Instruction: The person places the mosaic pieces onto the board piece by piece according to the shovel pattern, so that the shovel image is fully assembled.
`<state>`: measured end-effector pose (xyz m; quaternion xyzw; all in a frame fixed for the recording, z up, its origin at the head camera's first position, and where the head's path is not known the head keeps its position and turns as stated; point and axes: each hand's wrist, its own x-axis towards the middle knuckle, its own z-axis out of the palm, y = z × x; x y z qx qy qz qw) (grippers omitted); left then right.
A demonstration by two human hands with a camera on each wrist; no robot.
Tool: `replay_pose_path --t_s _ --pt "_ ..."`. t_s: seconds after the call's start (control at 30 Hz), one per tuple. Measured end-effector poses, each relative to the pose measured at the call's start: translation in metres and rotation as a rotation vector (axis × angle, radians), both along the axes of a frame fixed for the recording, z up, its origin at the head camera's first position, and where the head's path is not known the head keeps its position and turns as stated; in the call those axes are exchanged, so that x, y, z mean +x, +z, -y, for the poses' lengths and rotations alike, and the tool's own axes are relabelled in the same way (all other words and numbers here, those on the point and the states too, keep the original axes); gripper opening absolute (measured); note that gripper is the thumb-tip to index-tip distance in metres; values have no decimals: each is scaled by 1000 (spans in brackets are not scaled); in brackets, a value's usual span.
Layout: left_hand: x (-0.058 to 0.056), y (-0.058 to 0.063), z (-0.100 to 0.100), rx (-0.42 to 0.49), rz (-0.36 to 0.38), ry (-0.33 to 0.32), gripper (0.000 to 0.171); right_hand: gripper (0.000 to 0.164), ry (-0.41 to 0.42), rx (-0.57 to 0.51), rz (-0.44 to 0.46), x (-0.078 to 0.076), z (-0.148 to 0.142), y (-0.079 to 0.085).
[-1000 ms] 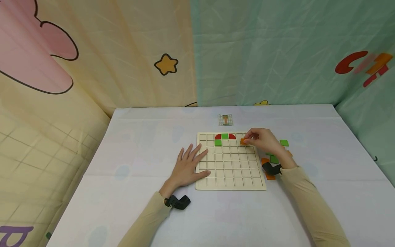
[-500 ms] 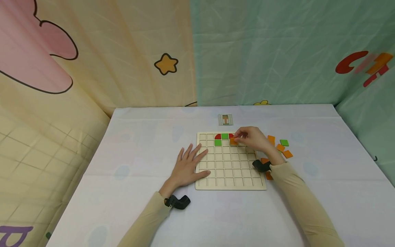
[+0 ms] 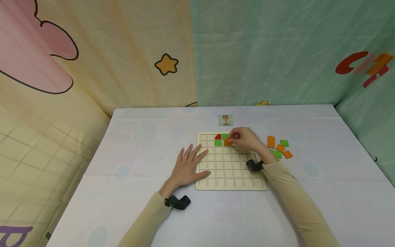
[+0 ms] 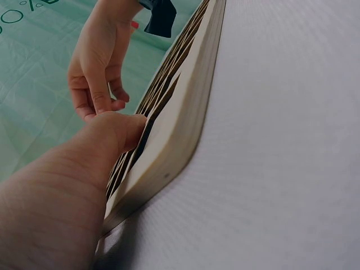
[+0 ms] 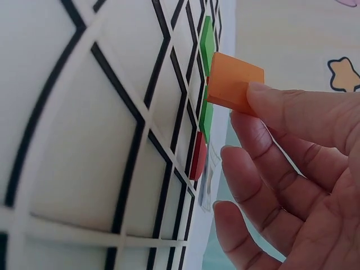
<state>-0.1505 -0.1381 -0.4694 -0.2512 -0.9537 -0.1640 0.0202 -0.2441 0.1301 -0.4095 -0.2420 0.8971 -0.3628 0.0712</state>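
A pale wooden grid board (image 3: 228, 168) lies flat on the white table. My left hand (image 3: 185, 168) rests on its left edge with fingers spread straight; the left wrist view shows the thumb on the board's frame. Between thumb and fingers, my right hand (image 3: 247, 139) pinches an orange square tile (image 5: 233, 83) over the second row, right of a green tile (image 3: 218, 142). In the top row sit a red quarter-round tile (image 3: 218, 137) and another green tile (image 3: 225, 136). A second red tile (image 5: 198, 157), seen in the right wrist view, is hidden behind my right hand in the head view.
Loose orange tiles (image 3: 271, 144) and green tiles (image 3: 284, 143) lie scattered on the table right of the board. A small card with a printed grid pattern (image 3: 225, 119) lies beyond the board's far edge. Printed curtains stand behind the table (image 3: 139, 144).
My right hand has carried the orange tile leftward across the board to the cell area beside the green tile. More loose tiles at the right are uncovered. My left hand has not moved.
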Motion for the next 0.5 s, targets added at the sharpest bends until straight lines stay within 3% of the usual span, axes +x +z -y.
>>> replay_pose_path --t_s 0.5 --pt "1 0 0 19 -5 -5 77 5 -20 72 18 -6 9 -8"
